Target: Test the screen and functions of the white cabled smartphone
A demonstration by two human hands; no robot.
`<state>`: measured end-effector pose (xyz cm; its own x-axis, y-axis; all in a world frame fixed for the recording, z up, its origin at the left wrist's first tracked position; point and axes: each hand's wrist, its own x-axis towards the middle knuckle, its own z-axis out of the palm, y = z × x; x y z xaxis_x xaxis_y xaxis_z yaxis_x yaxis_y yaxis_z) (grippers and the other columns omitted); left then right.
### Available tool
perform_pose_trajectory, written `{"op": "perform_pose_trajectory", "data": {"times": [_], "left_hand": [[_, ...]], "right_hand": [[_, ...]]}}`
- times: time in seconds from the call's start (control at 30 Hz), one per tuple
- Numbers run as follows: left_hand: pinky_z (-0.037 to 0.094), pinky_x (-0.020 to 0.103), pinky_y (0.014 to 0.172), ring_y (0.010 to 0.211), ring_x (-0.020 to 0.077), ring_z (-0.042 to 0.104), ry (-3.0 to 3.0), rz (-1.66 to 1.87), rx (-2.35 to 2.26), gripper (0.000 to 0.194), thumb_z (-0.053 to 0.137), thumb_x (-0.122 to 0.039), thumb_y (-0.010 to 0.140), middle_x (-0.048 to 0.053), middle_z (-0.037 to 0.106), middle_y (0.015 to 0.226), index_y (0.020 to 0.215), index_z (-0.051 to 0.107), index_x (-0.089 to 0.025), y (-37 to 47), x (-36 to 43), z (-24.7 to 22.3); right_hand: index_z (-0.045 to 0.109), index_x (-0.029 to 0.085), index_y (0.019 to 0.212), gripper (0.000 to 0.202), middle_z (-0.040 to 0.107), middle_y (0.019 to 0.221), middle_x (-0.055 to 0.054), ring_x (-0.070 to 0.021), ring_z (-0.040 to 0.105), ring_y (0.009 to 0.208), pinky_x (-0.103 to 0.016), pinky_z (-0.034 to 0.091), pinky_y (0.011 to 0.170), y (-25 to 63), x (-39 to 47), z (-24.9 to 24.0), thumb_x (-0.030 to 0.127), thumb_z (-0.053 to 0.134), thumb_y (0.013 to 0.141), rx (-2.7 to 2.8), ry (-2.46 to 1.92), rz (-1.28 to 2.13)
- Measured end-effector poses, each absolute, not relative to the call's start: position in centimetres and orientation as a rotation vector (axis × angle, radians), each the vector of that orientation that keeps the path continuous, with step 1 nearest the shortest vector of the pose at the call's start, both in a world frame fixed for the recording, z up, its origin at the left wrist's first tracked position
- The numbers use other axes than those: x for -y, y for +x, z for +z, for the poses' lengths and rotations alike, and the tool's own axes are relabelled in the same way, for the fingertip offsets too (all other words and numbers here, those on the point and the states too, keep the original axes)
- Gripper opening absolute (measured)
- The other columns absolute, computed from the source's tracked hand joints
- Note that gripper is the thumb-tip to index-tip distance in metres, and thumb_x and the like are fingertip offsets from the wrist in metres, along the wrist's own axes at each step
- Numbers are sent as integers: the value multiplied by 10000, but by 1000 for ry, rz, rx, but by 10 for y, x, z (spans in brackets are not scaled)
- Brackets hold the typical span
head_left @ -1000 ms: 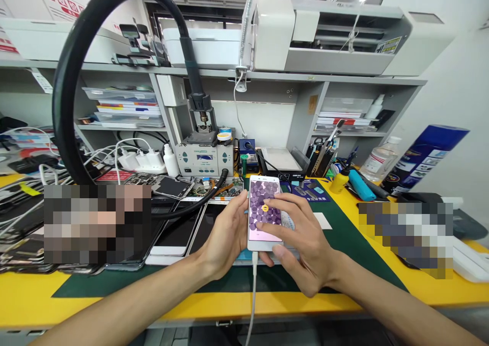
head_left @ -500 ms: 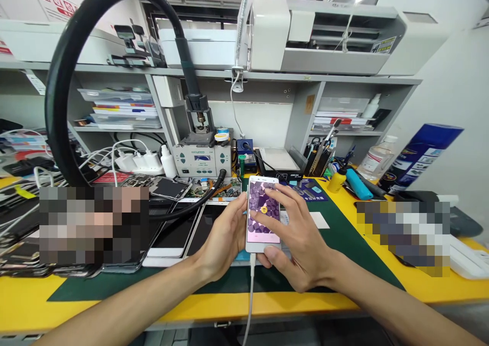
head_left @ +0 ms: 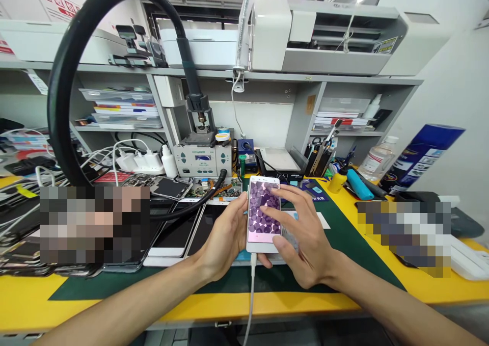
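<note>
A white smartphone (head_left: 263,218) is held up over the green mat, its lit screen showing purple rounded shapes with a pink strip below. My left hand (head_left: 228,236) grips it along its left edge and from behind, with some fingers hidden at the back. A white cable (head_left: 252,285) is plugged into its bottom end and hangs over the bench edge. My right hand (head_left: 301,234) hovers over the right side with fingers spread. Its fingertips are at the screen; whether they press the glass I cannot tell.
Phones and screens (head_left: 170,234) lie to the left on the green mat (head_left: 355,264). Behind stand a hot-air station (head_left: 202,160) with a thick black hose (head_left: 57,91) and an open circuit board tray (head_left: 210,188). At right are a clear bottle (head_left: 378,157) and a blue spray can (head_left: 424,155).
My right hand's fingers have shifted over the screen, the index toward the upper right. The thumb has risen to the phone's lower right. A yellow round mark on the screen has vanished.
</note>
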<state>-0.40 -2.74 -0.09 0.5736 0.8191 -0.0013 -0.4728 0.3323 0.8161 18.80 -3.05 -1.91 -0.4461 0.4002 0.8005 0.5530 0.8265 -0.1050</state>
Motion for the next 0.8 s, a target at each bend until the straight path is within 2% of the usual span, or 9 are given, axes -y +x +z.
{"op": "perform_pose_trajectory", "data": {"times": [0.27, 0.4, 0.63, 0.8], "left_hand": [[591, 333, 581, 792, 238, 698, 818, 877, -418, 552, 310, -519, 1013, 135, 685, 1069, 1433, 460, -195, -5, 24, 2], [588, 333, 589, 789, 236, 698, 810, 887, -413, 542, 333, -518, 1009, 129, 686, 1074, 1429, 466, -202, -6, 24, 1], [577, 313, 654, 828, 231, 702, 794, 926, -450, 514, 375, -489, 1006, 116, 692, 1066, 1401, 505, -186, -3, 27, 4], [574, 316, 634, 825, 235, 699, 812, 896, -431, 529, 349, -509, 1010, 121, 691, 1063, 1409, 493, -192, -5, 26, 2]], "right_hand": [[696, 196, 1036, 323, 590, 1271, -133, -362, 505, 1214, -615, 431, 970, 188, 31, -15, 167, 560, 745, 2089, -560, -209], [679, 212, 1083, 370, 593, 1285, -124, -364, 512, 1214, -627, 432, 965, 188, 30, -17, 185, 559, 735, 2135, -519, -197], [654, 217, 1175, 414, 524, 1383, -129, -380, 437, 1307, -655, 386, 1025, 188, 30, -20, 273, 574, 773, 2282, -538, -198], [665, 182, 1136, 411, 543, 1338, -144, -375, 470, 1263, -634, 409, 1004, 188, 30, -17, 218, 566, 738, 2186, -490, -173]]}}
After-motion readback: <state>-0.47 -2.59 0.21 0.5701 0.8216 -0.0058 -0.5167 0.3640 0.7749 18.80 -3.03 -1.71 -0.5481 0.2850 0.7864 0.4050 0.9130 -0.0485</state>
